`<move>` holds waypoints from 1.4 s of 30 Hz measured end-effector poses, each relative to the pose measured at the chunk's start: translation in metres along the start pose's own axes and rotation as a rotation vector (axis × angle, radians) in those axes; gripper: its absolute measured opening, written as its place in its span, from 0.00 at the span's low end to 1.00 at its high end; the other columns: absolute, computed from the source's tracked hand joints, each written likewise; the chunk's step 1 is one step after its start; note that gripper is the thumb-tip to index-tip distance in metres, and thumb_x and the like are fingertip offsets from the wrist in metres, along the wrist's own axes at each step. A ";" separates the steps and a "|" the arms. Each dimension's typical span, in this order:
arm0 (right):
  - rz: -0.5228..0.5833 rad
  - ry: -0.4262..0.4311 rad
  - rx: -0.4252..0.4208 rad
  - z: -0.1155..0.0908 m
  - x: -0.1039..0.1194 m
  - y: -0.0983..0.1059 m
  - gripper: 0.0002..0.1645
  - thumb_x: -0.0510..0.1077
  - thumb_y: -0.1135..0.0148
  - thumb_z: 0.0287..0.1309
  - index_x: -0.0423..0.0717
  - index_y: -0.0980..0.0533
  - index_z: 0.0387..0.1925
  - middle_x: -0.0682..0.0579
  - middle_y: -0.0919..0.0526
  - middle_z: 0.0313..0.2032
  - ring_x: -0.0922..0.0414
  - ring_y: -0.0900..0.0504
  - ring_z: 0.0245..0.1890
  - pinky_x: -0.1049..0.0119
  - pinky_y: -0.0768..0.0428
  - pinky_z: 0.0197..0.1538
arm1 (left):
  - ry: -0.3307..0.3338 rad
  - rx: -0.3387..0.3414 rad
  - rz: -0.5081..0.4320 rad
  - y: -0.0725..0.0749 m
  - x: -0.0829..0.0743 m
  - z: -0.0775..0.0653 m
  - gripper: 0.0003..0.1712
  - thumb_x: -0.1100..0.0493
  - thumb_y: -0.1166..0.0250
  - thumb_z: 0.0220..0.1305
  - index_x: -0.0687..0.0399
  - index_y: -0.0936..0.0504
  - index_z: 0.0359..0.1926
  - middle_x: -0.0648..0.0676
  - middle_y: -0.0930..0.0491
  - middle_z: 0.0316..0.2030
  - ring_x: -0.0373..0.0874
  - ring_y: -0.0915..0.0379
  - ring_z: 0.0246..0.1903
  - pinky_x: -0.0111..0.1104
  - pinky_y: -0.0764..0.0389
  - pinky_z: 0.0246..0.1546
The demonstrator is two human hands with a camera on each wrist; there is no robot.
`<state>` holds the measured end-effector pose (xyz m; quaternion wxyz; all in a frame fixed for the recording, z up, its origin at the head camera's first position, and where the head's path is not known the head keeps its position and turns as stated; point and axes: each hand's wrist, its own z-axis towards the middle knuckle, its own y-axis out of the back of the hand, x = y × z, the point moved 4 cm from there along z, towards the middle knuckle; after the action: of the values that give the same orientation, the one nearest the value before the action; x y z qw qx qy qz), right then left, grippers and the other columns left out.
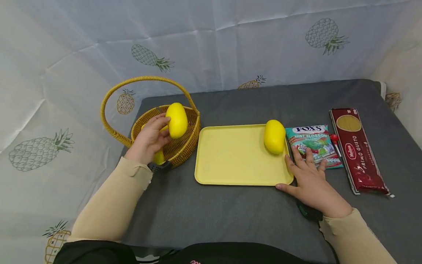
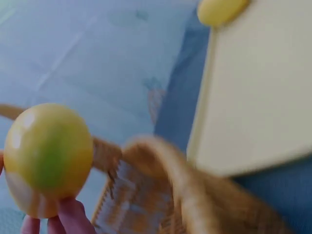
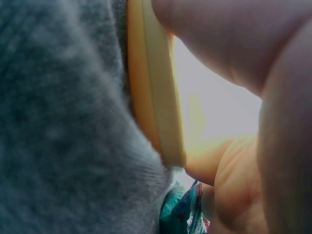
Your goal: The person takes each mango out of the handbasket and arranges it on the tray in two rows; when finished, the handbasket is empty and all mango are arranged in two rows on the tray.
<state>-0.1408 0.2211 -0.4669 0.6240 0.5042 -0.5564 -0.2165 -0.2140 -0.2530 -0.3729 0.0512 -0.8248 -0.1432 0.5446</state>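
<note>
A person's left hand [image 1: 150,141] grips a yellow fruit [image 1: 177,120] above the wicker basket [image 1: 188,147] at the table [image 1: 237,216]'s left edge, while the right hand [image 1: 310,187], fingers spread, touches the tray [image 1: 230,157]'s near right corner, a second fruit [image 1: 274,136] lying close by.

A wicker basket [image 1: 187,148] stands left of a tray [image 1: 230,157] bearing a mango [image 1: 274,136] at right; farther right lie a candy bag [image 1: 317,138], lollipop [image 1: 334,138] and pasta packet [image 1: 360,151].

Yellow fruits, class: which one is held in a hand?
The held fruit is in the left hand, at the basket. No hand grips the tray fruit, at the right end of the tray; yellow fruit inside the basket is partly hidden.
</note>
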 end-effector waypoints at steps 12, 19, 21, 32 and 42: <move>-0.006 -0.001 -0.008 -0.001 0.000 0.002 0.68 0.69 0.24 0.65 0.31 0.44 0.85 0.33 0.67 0.88 0.25 0.81 0.84 0.12 0.86 0.66 | -0.195 0.132 -0.041 -0.059 0.015 -0.027 0.12 0.61 0.43 0.86 0.43 0.27 0.63 0.45 0.18 0.54 0.39 0.16 0.42 0.31 0.17 0.42; -0.003 -0.022 0.006 -0.001 0.003 0.002 0.68 0.69 0.24 0.64 0.32 0.44 0.85 0.34 0.66 0.89 0.26 0.82 0.84 0.14 0.87 0.67 | -0.186 0.090 0.067 -0.092 0.052 -0.021 0.25 0.65 0.36 0.82 0.52 0.30 0.73 0.51 0.26 0.58 0.44 0.22 0.50 0.36 0.15 0.49; -0.002 -0.021 0.006 -0.001 0.003 0.002 0.68 0.69 0.24 0.64 0.32 0.44 0.85 0.34 0.66 0.89 0.26 0.82 0.84 0.14 0.87 0.67 | -0.155 0.062 0.084 -0.098 0.064 -0.015 0.28 0.65 0.34 0.80 0.53 0.30 0.75 0.52 0.26 0.59 0.45 0.23 0.52 0.38 0.15 0.51; 0.001 -0.013 -0.003 -0.002 0.001 0.001 0.68 0.69 0.23 0.64 0.32 0.44 0.85 0.34 0.65 0.89 0.26 0.81 0.84 0.14 0.87 0.67 | -0.083 0.028 0.166 -0.123 0.105 0.015 0.31 0.64 0.27 0.74 0.53 0.26 0.74 0.56 0.23 0.61 0.51 0.20 0.55 0.39 0.14 0.51; 0.009 -0.001 0.003 -0.001 0.000 0.001 0.67 0.68 0.24 0.65 0.31 0.45 0.85 0.34 0.67 0.89 0.27 0.82 0.85 0.14 0.87 0.67 | -0.025 0.008 0.206 -0.135 0.116 0.027 0.32 0.64 0.26 0.74 0.54 0.26 0.74 0.58 0.24 0.63 0.53 0.22 0.60 0.49 0.16 0.63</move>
<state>-0.1400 0.2216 -0.4659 0.6239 0.5025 -0.5593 -0.2131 -0.2209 -0.0927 -0.4543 -0.0037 -0.8282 -0.0561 0.5576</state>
